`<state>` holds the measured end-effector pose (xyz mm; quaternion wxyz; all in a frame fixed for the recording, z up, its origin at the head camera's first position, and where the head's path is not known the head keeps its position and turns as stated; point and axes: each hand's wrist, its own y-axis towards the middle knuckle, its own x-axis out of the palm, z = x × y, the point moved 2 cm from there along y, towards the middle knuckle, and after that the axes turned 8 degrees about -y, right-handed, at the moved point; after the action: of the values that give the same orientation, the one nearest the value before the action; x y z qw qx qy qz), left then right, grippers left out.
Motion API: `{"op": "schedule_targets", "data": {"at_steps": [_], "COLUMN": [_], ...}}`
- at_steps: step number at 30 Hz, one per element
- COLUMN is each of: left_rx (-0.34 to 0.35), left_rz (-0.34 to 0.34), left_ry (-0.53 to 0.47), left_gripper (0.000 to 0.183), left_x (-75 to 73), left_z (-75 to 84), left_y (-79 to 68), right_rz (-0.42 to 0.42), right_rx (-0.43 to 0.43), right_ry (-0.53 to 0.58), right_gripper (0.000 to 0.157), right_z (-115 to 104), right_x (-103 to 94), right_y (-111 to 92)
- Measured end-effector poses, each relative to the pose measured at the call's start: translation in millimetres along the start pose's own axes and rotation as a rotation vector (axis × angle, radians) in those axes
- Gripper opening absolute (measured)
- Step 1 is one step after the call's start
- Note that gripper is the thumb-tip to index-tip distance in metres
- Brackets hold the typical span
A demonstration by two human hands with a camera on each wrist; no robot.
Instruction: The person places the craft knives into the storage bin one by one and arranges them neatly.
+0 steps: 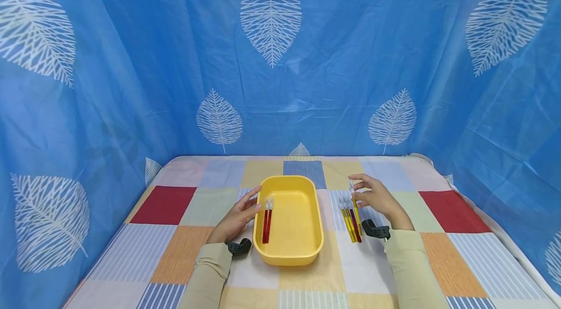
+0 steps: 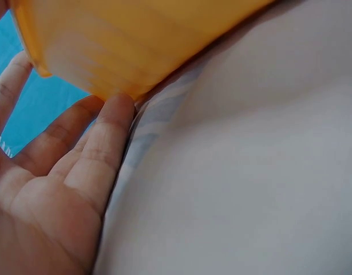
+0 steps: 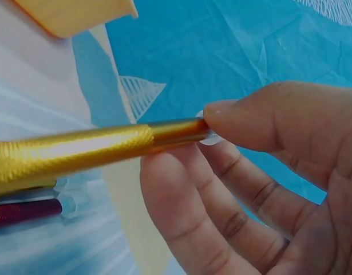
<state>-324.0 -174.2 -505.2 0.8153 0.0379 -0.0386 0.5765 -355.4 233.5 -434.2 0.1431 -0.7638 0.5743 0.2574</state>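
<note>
- Pinching a gold pen-like tool (image 3: 78,149) beside its clear cap (image 3: 213,138) with thumb and fingers of the right hand (image 1: 376,198); held at three o'clock of the yellow tray (image 1: 294,231), over the worktop (image 1: 311,282).
- Touching the tray's nine-o'clock wall with fairly straight, unclenched fingers of the left hand (image 1: 238,216).
- Likely light and stiff, judging by the slim, metal-looking barrel; hardly fragile, except perhaps at the cap.
- Probably slippery on the smooth collar near the cap; take hold on the textured barrel for surer grip and less swivelling.
- Pointing nearly to twelve o'clock with the capped end, and along the long axis to just before six with the other.
- Note similar tools just beside, around eight o'clock: gold ones (image 1: 347,225) and a dark red one (image 1: 355,227), nearly parallel.
- Note two red tools (image 1: 265,226) along the tray's nine-o'clock side, capped ends toward twelve.
</note>
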Motion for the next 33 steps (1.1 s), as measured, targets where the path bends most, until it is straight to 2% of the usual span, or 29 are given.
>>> {"op": "schedule_targets", "data": {"at_steps": [5,14,33], "left_rx": [0.006,-0.008,0.001], "left_rz": [-0.008,0.020,0.003], "left_ry": [-0.006,0.006,0.011], "left_gripper": [0.070,0.070,0.071], "left_x": [0.6,1.4,1.1], "left_z": [1.2,0.4,1.2], "left_y": [0.1,0.6,-0.6], "right_rz": [-0.013,-0.032,-0.079], "right_rx": [-0.008,-0.055,-0.137], "right_ry": [-0.001,0.017,0.067], "right_gripper": [0.053,0.050,0.053], "right_z": [-7.2,-19.0,-43.4], "right_x": [2.7,10.8,27.9], "right_y": [0.2,3.9,5.3]}}
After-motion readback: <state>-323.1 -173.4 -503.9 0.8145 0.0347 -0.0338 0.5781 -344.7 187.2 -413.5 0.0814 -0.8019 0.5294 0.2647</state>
